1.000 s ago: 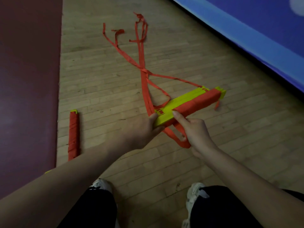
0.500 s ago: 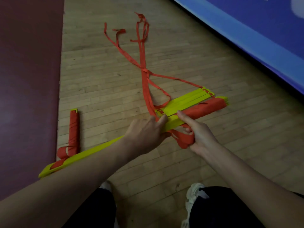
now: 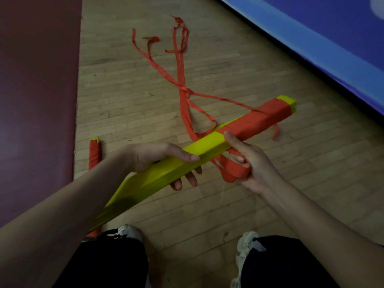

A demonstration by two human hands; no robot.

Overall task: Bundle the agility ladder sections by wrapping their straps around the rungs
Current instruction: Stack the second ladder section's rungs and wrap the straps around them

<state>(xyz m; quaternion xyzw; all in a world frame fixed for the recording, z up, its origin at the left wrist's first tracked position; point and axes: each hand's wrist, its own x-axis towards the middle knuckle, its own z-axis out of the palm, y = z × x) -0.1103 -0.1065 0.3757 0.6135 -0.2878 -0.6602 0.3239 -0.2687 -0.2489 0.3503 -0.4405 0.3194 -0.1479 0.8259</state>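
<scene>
Compared to half a second back, the yellow rung stack (image 3: 207,145) isn't fanned flat anymore; it's squared up tight and lifted in front of me, running from 7 to 2 o'clock. Left hand (image 3: 158,159) grips it mid-length, thumb on top and fingers underneath. Right hand (image 3: 253,163) clutches a loop of red strap (image 3: 236,173) just below it. The far half is wrapped red. One finished bundle (image 3: 94,154) lies on the floor (image 3: 228,204) at 9 o'clock, and loose strap tails trail toward 12.

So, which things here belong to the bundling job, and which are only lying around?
Job: yellow rungs, gripped by the left hand; red strap, held by the right hand; loose strap tails and wrapped bundle, both on the floor.
Lying about: maroon mat; blue padding; shoes.
</scene>
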